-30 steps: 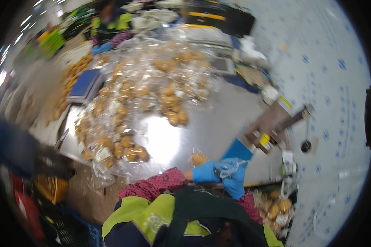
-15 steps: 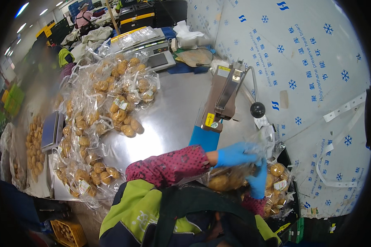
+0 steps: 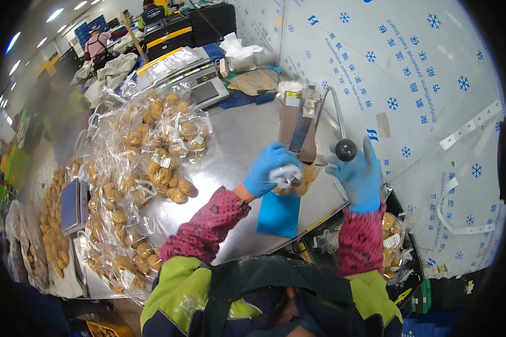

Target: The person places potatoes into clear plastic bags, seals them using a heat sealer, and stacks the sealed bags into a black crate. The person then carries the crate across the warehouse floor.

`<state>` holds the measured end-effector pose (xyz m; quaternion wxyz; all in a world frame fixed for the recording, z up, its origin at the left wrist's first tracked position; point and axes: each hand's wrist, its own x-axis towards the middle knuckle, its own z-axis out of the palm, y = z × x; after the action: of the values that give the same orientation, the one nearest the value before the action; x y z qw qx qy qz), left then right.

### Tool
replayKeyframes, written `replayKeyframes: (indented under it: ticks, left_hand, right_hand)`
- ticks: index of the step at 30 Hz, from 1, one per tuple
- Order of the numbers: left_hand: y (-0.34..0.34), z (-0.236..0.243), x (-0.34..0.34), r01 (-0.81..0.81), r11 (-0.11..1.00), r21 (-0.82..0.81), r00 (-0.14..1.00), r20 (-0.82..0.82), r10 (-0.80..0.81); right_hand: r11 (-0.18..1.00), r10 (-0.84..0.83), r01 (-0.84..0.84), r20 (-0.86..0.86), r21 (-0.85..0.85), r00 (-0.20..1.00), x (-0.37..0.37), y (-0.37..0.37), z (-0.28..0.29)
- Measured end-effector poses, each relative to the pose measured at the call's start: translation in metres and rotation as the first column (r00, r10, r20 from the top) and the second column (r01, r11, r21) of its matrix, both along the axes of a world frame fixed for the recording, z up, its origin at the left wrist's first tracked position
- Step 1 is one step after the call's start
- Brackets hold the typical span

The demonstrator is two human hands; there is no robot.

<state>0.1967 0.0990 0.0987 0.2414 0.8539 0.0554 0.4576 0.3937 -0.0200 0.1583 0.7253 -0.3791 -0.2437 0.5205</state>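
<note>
My blue-gloved left hand [image 3: 264,171] is closed on the gathered top of a plastic bag [image 3: 285,175], with tan potatoes [image 3: 301,181] below it, at the foot of a brown bench-mounted machine [image 3: 292,125]. A blue plate [image 3: 278,215] lies in front of the machine. My blue-gloved right hand [image 3: 358,182] is raised with its fingers apart, just under and beside the black ball knob [image 3: 345,150] of the machine's curved lever; whether it touches the knob I cannot tell.
Many bagged potatoes [image 3: 163,177] cover the steel table's [image 3: 219,163] left part, beside a blue-topped scale [image 3: 73,206]. Another scale [image 3: 205,90] stands behind. A printed panel wall [image 3: 410,163] borders the right, with a crate of bags [image 3: 393,241] below. Other workers [image 3: 98,42] stand at the back.
Both hands have risen from the crate at lower right: the left went left with a bag to the machine, the right up to the lever knob, its fingers spreading. The view has turned.
</note>
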Motion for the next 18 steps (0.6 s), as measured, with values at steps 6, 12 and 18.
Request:
replayKeyframes:
  ticks: [6, 12, 18]
  left_hand:
    - [-0.006, -0.052, 0.002, 0.191, 0.704, -0.684, 0.927, 0.362, 0.099]
    - [-0.009, -0.038, 0.01, -0.129, 0.953, -0.275, 0.967, 0.178, 0.182]
    - [-0.027, -0.003, 0.033, -0.38, 0.923, 0.057, 0.912, -0.145, 0.384]
  right_hand:
    - [0.772, 0.501, -0.387, -0.11, 0.504, 0.858, -0.033, 0.02, -0.044]
    - [0.821, 0.567, -0.567, -0.021, -0.074, 0.824, -0.038, -0.11, -0.206]
    - [0.966, 0.162, -0.179, 0.103, 0.188, 0.981, -0.048, -0.077, -0.118]
